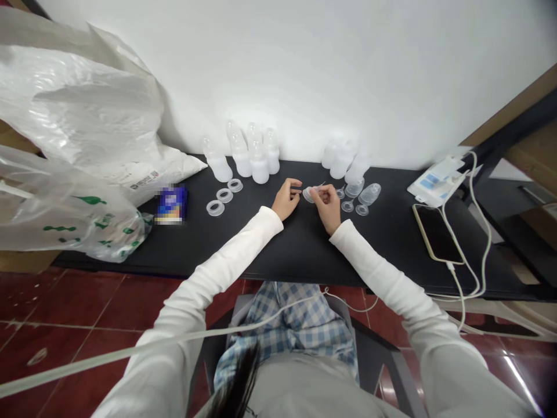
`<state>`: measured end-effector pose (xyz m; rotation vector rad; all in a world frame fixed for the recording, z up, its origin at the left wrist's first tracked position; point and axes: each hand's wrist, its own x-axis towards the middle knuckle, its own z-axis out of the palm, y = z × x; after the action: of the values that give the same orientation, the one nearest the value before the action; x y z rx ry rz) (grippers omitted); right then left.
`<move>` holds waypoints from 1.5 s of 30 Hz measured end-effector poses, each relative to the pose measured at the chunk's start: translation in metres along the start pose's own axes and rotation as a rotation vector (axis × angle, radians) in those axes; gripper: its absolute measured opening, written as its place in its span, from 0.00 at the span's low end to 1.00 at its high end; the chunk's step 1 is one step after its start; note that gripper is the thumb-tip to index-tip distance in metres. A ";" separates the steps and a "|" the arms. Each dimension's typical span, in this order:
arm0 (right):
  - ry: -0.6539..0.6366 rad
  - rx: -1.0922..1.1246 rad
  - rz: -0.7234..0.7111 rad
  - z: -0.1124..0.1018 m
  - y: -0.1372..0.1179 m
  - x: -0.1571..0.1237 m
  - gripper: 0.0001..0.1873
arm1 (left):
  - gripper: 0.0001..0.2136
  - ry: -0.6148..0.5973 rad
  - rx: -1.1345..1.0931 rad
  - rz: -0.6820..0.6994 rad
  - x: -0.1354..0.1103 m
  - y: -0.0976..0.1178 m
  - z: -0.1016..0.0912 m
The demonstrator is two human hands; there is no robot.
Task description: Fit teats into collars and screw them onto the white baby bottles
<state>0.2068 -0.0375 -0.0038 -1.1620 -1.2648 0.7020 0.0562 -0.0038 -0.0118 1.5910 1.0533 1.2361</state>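
Note:
My right hand [328,209] pinches a translucent bottle ring [308,194] above the black table; a nipple may be in it, but the fingers hide part of it. Facing it, my left hand [287,199] is empty, its fingers curled and apart. Right of my right hand lie several clear nipples [362,210] and clear dome caps [369,194]. White bottles without tops [342,161] stand behind them by the wall. Three translucent rings [224,195] lie in a slanting row on the left, in front of several white bottles with clear domed tops [260,168].
Large white plastic bags [87,110] crowd the left end of the black table [300,255]. A blurred blue packet [171,204] lies beside them. On the right are a phone [437,233], a white-and-blue package [436,181] and white cables [484,232]. Another cable crosses my lap.

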 end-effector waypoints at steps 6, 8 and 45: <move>0.186 -0.005 -0.057 -0.002 -0.008 0.001 0.27 | 0.16 0.037 0.127 0.040 0.052 -0.009 0.029; 0.223 0.009 -0.051 -0.004 -0.008 0.003 0.28 | 0.16 0.076 0.124 0.038 0.076 -0.009 0.046; 0.099 0.027 -0.024 -0.009 -0.006 0.009 0.24 | 0.23 0.064 0.071 0.124 -0.005 0.006 -0.048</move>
<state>0.2162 -0.0342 0.0061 -1.1440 -1.1810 0.6349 0.0089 -0.0043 0.0004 1.7028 1.0626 1.3539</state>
